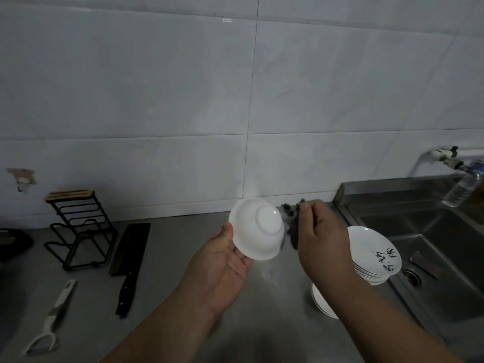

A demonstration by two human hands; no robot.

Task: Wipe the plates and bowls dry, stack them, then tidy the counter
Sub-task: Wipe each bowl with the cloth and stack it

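My left hand (pixel 222 260) holds a small white bowl (pixel 258 227) by its rim, tilted so its underside faces me, above the steel counter (pixel 170 297). Just right of the bowl, my right hand (pixel 318 237) grips a dark grey cloth (pixel 292 226) that touches the bowl's right side. A stack of white plates (pixel 372 254) with black writing sits at the counter's right end by the sink. Another white bowl (pixel 320 301) stands on the counter, partly hidden under my right forearm.
A steel sink (pixel 432 244) lies at the right, with a tap (pixel 445 155) and a plastic bottle (pixel 463 183) above it. Left on the counter are a black wire rack (pixel 81 231), a cleaver (pixel 129 255), a white peeler (pixel 49 320) and a dark object (pixel 13 243).
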